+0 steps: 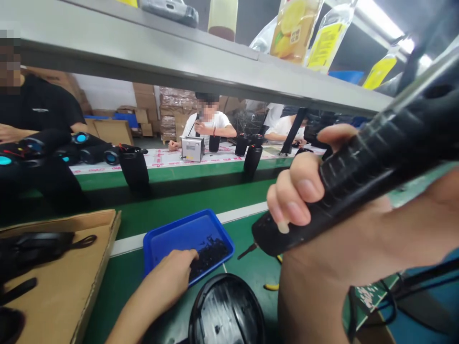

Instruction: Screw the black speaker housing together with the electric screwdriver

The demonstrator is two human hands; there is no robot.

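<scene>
My right hand point(304, 196) is wrapped around a black electric screwdriver point(358, 167), held close to the camera with its bit point(247, 250) pointing down-left. My left hand point(168, 279) reaches into a blue tray point(179, 234), fingertips on a heap of small black screws point(210, 255); whether it pinches one is hidden. A round black speaker end point(225, 310) stands just in front of me, below the tray.
A cardboard sheet point(64, 282) with black straps lies at left. Black cylindrical speakers point(134, 167) stand along the green conveyor belt point(186, 200). Other people sit across the belt. A grey shelf point(143, 52) with bottles hangs overhead.
</scene>
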